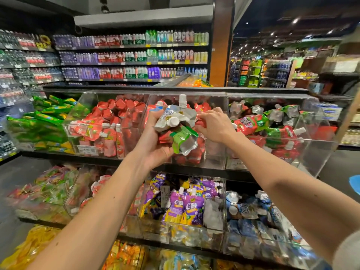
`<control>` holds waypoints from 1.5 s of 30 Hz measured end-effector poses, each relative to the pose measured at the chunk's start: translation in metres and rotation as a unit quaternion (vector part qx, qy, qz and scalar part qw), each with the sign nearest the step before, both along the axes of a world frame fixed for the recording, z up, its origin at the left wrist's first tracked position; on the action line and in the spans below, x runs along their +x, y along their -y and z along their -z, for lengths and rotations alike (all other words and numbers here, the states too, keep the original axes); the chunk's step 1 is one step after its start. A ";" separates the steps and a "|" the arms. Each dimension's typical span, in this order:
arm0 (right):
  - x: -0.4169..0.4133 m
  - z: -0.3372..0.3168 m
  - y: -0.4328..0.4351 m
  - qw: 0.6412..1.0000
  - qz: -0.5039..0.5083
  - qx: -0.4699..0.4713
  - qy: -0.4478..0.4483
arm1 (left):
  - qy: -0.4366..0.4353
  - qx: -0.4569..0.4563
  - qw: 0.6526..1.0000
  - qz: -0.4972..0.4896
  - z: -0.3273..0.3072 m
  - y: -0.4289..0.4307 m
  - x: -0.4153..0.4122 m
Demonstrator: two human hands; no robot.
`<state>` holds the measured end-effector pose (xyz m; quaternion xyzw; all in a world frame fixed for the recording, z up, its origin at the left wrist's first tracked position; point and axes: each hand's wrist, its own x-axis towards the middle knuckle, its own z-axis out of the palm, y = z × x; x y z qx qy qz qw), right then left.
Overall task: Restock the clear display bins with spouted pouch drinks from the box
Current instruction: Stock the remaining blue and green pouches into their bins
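Note:
My left hand (155, 141) grips a bunch of spouted pouches (178, 123), white, red and green, in front of the middle clear bin (214, 152) on the top tier. One white spout sticks up above the bunch. My right hand (213, 123) pinches a red pouch (200, 121) at the right side of the bunch. The bin behind holds more red pouches. The box is not in view.
Clear bins stand in tiers: red pouches (101, 129) at left, red-and-green pouches (272, 123) at right, purple pouches (187, 207) and blue pouches (251, 211) below. Green packets (44, 117) lie far left. Bottle shelves (132, 55) line the back wall.

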<state>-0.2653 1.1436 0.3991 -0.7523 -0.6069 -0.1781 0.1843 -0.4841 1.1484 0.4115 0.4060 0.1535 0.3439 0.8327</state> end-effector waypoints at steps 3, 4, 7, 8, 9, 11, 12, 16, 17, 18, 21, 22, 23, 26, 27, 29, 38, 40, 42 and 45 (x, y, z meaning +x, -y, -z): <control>-0.002 0.004 0.012 0.999 -0.019 0.018 -0.040 | -0.004 0.005 1.000 0.013 0.003 0.005 0.007; -0.005 0.005 0.020 0.997 -0.024 0.047 -0.053 | -0.006 0.007 1.000 0.016 0.004 0.007 0.010; -0.020 0.011 0.059 0.942 -0.084 0.159 -0.282 | -0.011 0.026 0.999 0.031 0.010 0.013 0.018; -0.029 0.013 0.077 0.881 -0.134 0.165 -0.422 | -0.010 0.033 0.999 0.039 0.012 0.016 0.020; -0.036 0.018 0.094 0.816 -0.175 0.140 -0.534 | -0.015 0.043 0.998 0.048 0.016 0.021 0.023; -0.043 0.030 0.124 0.735 -0.229 0.072 -0.635 | -0.048 0.076 0.994 0.066 0.025 0.033 0.029; -0.045 0.037 0.135 0.723 -0.231 0.058 -0.649 | -0.079 0.114 0.988 0.071 0.032 0.040 0.033; -0.043 0.058 0.169 0.724 -0.162 0.066 -0.668 | -0.179 0.266 0.945 0.070 0.064 0.062 0.055; -0.041 0.065 0.176 0.711 -0.141 0.068 -0.685 | -0.192 0.276 0.939 0.077 0.071 0.067 0.060; -0.040 0.071 0.183 0.702 -0.128 0.070 -0.697 | -0.200 0.281 0.935 0.087 0.080 0.072 0.066; -0.033 0.093 0.201 0.698 -0.090 0.088 -0.705 | -0.239 0.307 0.914 0.117 0.107 0.081 0.081; -0.029 0.100 0.211 0.693 -0.068 0.092 -0.712 | -0.239 0.316 0.909 0.130 0.118 0.084 0.087; -0.023 0.107 0.220 0.691 -0.047 0.093 -0.715 | -0.236 0.332 0.903 0.137 0.127 0.086 0.092; 0.003 0.131 0.252 0.682 0.010 0.105 -0.724 | -0.258 0.364 0.880 0.163 0.153 0.088 0.103; 0.013 0.137 0.263 0.691 0.020 0.091 -0.717 | -0.264 0.366 0.874 0.179 0.158 0.089 0.106; 0.030 0.146 0.282 0.712 0.017 0.017 -0.702 | -0.292 0.392 0.844 0.220 0.176 0.093 0.116; 0.095 0.175 0.307 0.633 0.032 -0.114 -0.765 | -0.323 0.380 0.820 0.282 0.196 0.141 0.167; 0.105 0.182 0.310 0.583 0.049 -0.101 -0.804 | -0.330 0.370 0.835 0.237 0.194 0.146 0.171; 0.115 0.191 0.313 0.507 0.056 -0.061 -0.858 | -0.328 0.345 0.862 0.174 0.190 0.147 0.174; 0.125 0.203 0.310 0.431 0.084 0.021 -0.898 | -0.326 0.305 0.891 0.088 0.183 0.136 0.169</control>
